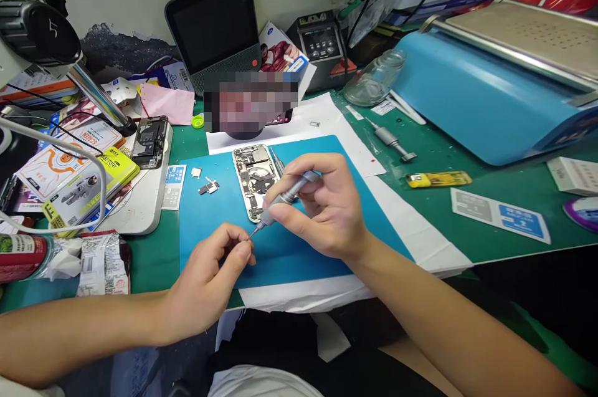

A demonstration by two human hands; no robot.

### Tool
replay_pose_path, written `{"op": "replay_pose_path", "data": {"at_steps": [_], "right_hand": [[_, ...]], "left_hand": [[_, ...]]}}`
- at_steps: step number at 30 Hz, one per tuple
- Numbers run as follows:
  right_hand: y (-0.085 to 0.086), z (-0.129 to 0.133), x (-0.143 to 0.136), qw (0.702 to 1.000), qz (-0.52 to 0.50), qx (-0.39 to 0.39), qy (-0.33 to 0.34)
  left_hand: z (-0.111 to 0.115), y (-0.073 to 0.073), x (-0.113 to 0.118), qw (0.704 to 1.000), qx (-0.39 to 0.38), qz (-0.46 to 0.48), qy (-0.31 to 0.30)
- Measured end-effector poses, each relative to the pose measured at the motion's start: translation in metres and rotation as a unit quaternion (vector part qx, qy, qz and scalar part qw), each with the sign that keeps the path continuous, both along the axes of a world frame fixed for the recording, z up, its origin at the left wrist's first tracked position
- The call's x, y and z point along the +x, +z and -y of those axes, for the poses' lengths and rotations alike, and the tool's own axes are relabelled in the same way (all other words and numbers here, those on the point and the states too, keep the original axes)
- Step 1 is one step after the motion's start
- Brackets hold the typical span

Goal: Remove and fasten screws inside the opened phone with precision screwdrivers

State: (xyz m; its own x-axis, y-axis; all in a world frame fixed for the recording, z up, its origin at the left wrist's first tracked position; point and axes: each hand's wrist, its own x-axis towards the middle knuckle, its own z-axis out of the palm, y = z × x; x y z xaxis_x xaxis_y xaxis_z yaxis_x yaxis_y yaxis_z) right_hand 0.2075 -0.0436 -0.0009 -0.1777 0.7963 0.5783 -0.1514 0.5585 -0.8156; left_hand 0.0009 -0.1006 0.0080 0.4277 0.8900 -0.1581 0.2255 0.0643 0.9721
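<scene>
Over the blue mat (210, 204), my right hand (329, 210) grips a grey precision screwdriver (290, 194), its tip slanting down to the left. My left hand (215, 278) has thumb and fingers pinched together right at that tip; whatever lies between them is too small to make out. Just beyond the hands lies an opened phone (255, 176) with its inner parts exposed, partly covered by my right hand. A slim metal tool (276, 160) rests along its right edge. Small loose phone parts (208, 186) lie on the mat left of the phone.
Left, a white stand base (149, 210) carries another opened phone (150, 141) and battery boxes (88, 188). A screen device (215, 23) leans at the back. Right are a second screwdriver (390, 138), a yellow cutter (439, 179), a glass jar (376, 79) and a large blue machine (481, 91).
</scene>
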Motion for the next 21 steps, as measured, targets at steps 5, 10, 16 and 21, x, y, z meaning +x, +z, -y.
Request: {"op": "replay_pose_path", "data": {"at_steps": [5,10,16,21], "right_hand": [[0.0002,0.001,0.0001,1.0,0.004,-0.001,-0.002],[0.0016,0.0008,0.0006,1.0,0.006,0.001,0.003],[0.0019,0.0007,0.0011,1.0,0.0,-0.003,0.007],[0.001,0.0012,0.0007,1.0,-0.003,0.001,-0.002]], "left_hand": [[-0.0003,-0.0009,0.0004,1.0,0.002,-0.001,0.003],[0.0001,-0.0007,0.0004,1.0,-0.001,0.005,0.006],[0.0008,0.0003,-0.0003,1.0,-0.005,0.009,0.01],[0.0003,0.0006,0.0003,1.0,-0.004,0.007,0.012]]}}
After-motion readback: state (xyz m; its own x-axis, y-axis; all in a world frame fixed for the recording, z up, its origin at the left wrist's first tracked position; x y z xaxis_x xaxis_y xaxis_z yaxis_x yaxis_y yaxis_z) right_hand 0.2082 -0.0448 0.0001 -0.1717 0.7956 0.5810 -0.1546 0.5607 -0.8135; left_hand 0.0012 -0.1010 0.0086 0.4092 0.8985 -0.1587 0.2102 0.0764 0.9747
